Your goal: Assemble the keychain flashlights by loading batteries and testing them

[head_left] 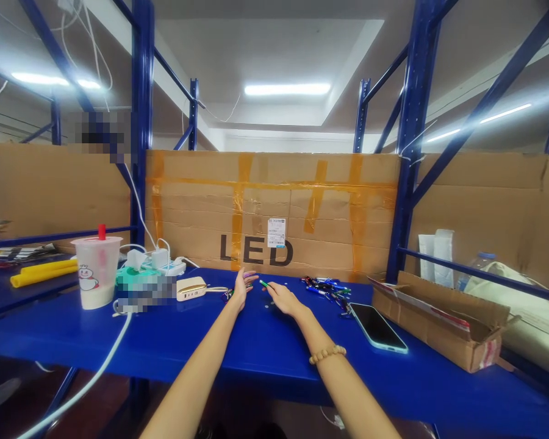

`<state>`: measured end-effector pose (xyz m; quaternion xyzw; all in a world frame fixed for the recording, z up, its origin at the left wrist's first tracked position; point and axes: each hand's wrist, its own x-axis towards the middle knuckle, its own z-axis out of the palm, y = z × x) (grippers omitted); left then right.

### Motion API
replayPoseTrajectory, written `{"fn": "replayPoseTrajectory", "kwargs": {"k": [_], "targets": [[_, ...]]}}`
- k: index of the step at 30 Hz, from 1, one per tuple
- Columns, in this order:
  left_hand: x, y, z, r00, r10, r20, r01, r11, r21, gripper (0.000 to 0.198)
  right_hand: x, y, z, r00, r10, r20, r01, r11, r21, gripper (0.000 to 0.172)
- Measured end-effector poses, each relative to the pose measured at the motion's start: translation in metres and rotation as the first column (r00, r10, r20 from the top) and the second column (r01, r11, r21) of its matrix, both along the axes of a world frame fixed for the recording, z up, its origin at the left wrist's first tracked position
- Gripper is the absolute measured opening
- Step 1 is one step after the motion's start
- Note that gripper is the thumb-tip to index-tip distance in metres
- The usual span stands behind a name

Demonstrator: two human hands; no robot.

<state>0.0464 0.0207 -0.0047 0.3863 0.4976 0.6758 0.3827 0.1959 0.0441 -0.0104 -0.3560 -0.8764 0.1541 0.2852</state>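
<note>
The right hand [281,299] pinches a slim green pen, seemingly plastic [264,284], over the flat blue worktop [265,347], forearm angled inward. The left hand [241,291] stands palm-inward, fingers extended; whether it grips anything, I cannot tell. A light pinch and relaxed wrists should give the best control.

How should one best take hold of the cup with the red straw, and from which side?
Probably around the middle of the cup, with the left hand coming from the near side. The cup stands upright, and its rounded wall suits curled fingers. The red straw sticks up from the top, and white plugs and a thick cable lie to its right.
</note>
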Motion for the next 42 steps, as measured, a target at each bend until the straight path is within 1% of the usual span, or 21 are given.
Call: {"fn": "replayPoseTrajectory", "kwargs": {"k": [3, 7, 14, 17, 20, 25, 32, 37, 42], "targets": [[-0.004, 0.003, -0.002, 0.998, 0.049, 0.036, -0.049, 0.999, -0.011, 0.051, 0.000, 0.002, -0.002, 1.000, 0.005, 0.008, -0.005, 1.000, 0.008, 0.028], [-0.007, 0.005, -0.004, 0.992, 0.096, 0.076, -0.094, 0.995, -0.030, 0.047, -0.002, 0.010, -0.007, 1.000, 0.025, 0.004, -0.025, 0.999, -0.035, 0.027], [-0.004, 0.002, 0.000, 0.988, 0.050, 0.143, -0.040, 0.996, -0.075, 0.043, -0.008, 0.023, -0.013, 0.991, 0.069, -0.113, -0.074, 0.996, -0.039, 0.034], [-0.004, 0.000, 0.001, 0.986, 0.044, 0.158, -0.030, 0.996, -0.089, 0.043, -0.009, 0.025, -0.014, 0.988, 0.088, -0.129, -0.094, 0.994, -0.047, 0.034], [-0.003, -0.001, 0.002, 0.987, 0.045, 0.157, -0.032, 0.996, -0.089, 0.043, -0.009, 0.026, -0.016, 0.988, 0.074, -0.136, -0.081, 0.996, -0.044, 0.034], [-0.001, -0.002, 0.001, 0.991, 0.052, 0.124, -0.042, 0.996, -0.078, 0.039, -0.007, 0.022, -0.015, 0.992, 0.045, -0.121, -0.050, 0.998, -0.036, 0.031], [-0.003, 0.001, 0.000, 0.987, 0.125, 0.096, -0.116, 0.989, -0.093, 0.033, -0.004, 0.008, -0.007, 0.996, 0.066, -0.059, -0.067, 0.998, -0.016, 0.021], [-0.004, 0.003, 0.000, 0.984, 0.148, 0.099, -0.138, 0.985, -0.106, 0.034, -0.002, 0.004, -0.004, 0.997, 0.065, -0.032, -0.065, 0.998, 0.004, 0.023], [-0.003, 0.003, -0.001, 0.985, 0.140, 0.105, -0.127, 0.985, -0.117, 0.035, -0.004, 0.009, -0.008, 0.998, 0.054, -0.012, -0.054, 0.998, 0.013, 0.026]]}}
